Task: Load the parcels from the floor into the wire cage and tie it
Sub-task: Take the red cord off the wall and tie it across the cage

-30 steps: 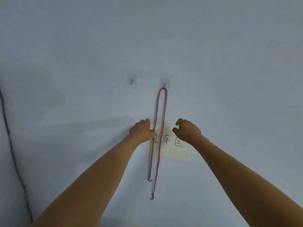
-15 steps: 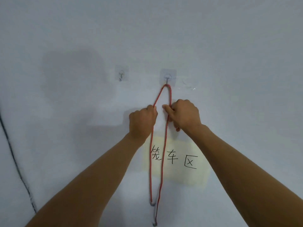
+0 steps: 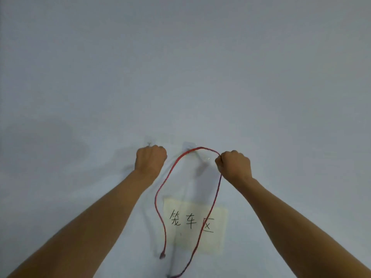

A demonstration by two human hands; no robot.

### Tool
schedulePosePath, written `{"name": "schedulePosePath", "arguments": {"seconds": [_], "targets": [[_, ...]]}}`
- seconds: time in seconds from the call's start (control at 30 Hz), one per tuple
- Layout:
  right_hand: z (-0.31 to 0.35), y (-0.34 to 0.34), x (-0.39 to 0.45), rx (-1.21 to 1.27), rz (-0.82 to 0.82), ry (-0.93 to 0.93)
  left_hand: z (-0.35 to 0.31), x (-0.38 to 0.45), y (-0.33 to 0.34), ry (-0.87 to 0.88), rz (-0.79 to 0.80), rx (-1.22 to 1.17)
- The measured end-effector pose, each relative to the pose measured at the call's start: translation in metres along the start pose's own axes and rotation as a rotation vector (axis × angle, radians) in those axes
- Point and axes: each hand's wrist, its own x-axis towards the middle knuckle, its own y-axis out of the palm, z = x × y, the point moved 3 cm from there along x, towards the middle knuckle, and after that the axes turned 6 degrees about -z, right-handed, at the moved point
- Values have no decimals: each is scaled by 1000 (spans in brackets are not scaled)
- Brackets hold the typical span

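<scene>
- Step in hand: by my judgement you are fetching the tie for the cage; loading and tying cannot be checked, as no parcels and no wire cage appear in the head view.
- Your right hand (image 3: pixel 234 165) is curled into a fist and pinches the red cord (image 3: pixel 160 189) at its upper bend, held out in front of the white wall (image 3: pixel 180 57).
- The cord arches from that grip across to the clear wall hook (image 3: pixel 188 148). Whether it is free of the hook or resting on it I cannot tell.
- Both strands hang down between your forearms. One crosses the paper sign (image 3: pixel 216 213) with handwritten characters; the other falls just left of the sign and ends in a dark tip. The longer strand runs off the bottom of the view.
- Your left hand (image 3: pixel 151 158) is fisted near a second, fainter hook and stands apart from the cord. I see nothing held in it.
- Next move, as judged: confirm the loop is clear of the hook, gather the loose strands so the end fittings do not swing or catch, then carry the cord to the cage.
- Risk: a one-handed hold leaves long trailing ends that may tangle.
</scene>
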Motion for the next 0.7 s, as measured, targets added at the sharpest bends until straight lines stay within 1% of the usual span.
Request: {"name": "schedulePosePath", "arguments": {"seconds": [0.07,0.13,0.17,0.2,0.23,0.3,0.33,0.4,0.47,0.53,0.63,0.7], "targets": [[-13,-38,5,-18,-37,82,25,-5,-18,-45,11,-68],[-13,-66,8,-23,-44,158,33,-9,-25,-122,-44,-254],[-7,-74,8,-25,-47,150,29,-15,-28,-164,-26,-386],[3,-80,10,-31,-50,118,21,-23,-29,-180,35,-502],[15,-86,8,-35,-50,91,9,-31,-30,-165,101,-581],[39,-94,4,-46,-42,51,-20,-47,-33,-82,191,-644],[48,-96,3,-38,-42,27,-32,-50,-36,-61,192,-664],[63,-105,4,-8,-66,-25,-46,-47,-45,-69,135,-693],[73,-120,7,56,-141,-85,-51,-37,-57,-90,69,-704],[73,-147,13,152,-227,-102,-51,-25,-64,-88,38,-728],[58,-208,26,267,-411,-128,-46,-6,-80,-93,6,-743],[45,-253,37,355,-504,-156,-53,8,-95,-128,-10,-786]]}}
